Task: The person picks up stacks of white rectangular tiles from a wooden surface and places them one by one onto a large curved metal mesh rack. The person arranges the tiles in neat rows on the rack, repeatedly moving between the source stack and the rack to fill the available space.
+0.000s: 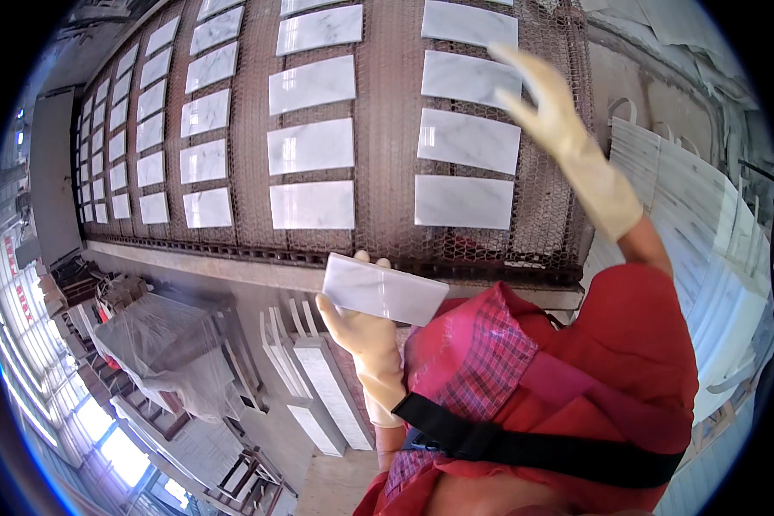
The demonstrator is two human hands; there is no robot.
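My left hand [363,334], in a cream rubber glove, is closed around a glossy white marbled tile [378,288]. It holds the tile slightly tilted, just off the near edge of a wire-mesh conveyor belt [387,129] and close to my apron. My right hand [549,107], gloved alike, reaches out over the belt's right side. Its fingers are spread and appear to hold nothing. The fingertips overlap the right ends of the farther tiles [464,76] in the rightmost row; whether they touch them I cannot tell. The nearest tile [464,201] of that row lies flat on the mesh.
Several rows of similar tiles [312,205] run away to the left along the belt. A pale rail [258,273] borders its near side. Stacked white slabs [675,224] stand at right. Below left are long white pieces [331,387] and a plastic-covered pile [168,344].
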